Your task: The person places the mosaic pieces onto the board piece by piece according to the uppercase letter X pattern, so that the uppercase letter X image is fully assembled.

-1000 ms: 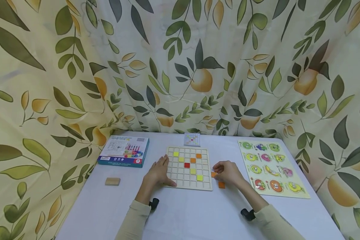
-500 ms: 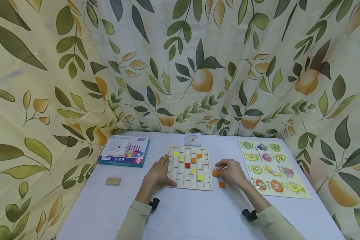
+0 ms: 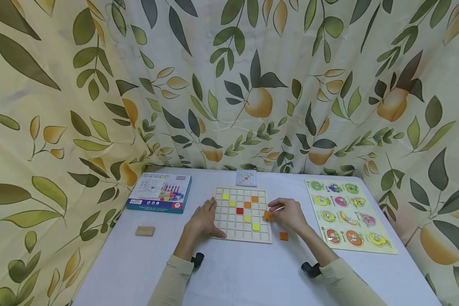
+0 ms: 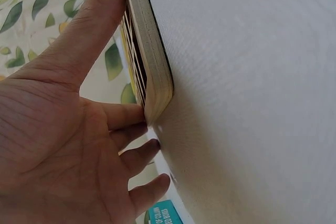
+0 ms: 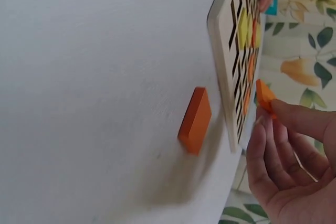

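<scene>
My left hand (image 3: 202, 219) rests along the left side of a pale grid board (image 3: 223, 223), fingers extended and thumb at its near edge. The left wrist view shows the thumb (image 4: 86, 30) against the board's edge. My right hand (image 3: 290, 214) pinches an orange square tile (image 3: 267, 215) between thumb and fingers, over the board's right edge. Another orange tile (image 3: 284, 236) lies on the table to the right of the board. Seated in the grid are a red tile (image 3: 239, 211), two orange tiles (image 3: 247, 205) and several yellow tiles (image 3: 247, 218).
Behind the board stands a small card with a coloured grid (image 3: 246, 178). A boxed set (image 3: 158, 192) and a small wooden block (image 3: 145, 230) are at the left. On the right lies a fruit-picture board (image 3: 348, 214). A leaf-patterned curtain (image 3: 229, 106) encloses the table.
My right hand has lifted the orange tile from beside the board and brought it left and away from me, over the board's right edge. The left hand has stayed in place.
</scene>
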The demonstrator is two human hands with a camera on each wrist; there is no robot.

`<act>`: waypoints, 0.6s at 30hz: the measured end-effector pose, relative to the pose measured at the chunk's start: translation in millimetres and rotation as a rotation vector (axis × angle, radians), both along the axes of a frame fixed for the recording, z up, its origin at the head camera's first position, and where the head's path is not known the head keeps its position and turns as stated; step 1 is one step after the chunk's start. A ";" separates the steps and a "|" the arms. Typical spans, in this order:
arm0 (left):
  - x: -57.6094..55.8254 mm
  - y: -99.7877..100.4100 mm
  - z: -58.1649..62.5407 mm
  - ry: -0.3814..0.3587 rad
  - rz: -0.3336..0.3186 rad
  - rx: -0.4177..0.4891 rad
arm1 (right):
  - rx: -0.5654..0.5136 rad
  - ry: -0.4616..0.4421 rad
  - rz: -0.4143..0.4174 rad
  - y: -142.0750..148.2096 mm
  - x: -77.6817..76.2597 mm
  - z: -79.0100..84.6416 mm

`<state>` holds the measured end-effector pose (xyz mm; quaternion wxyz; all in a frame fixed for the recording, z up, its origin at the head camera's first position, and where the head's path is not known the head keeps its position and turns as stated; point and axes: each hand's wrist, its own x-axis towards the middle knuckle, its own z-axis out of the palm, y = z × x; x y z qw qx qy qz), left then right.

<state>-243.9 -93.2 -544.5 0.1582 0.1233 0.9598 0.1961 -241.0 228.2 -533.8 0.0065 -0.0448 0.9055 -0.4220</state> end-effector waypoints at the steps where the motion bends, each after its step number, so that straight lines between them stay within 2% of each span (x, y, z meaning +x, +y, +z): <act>1: 0.1 -0.1 -0.2 0.000 0.000 0.001 | -0.003 0.002 0.004 -2.8 -0.8 -0.4; 18: -1.1 0.6 -1.4 -0.007 -0.001 -0.003 | -0.083 0.025 0.082 -49.1 -14.0 -4.9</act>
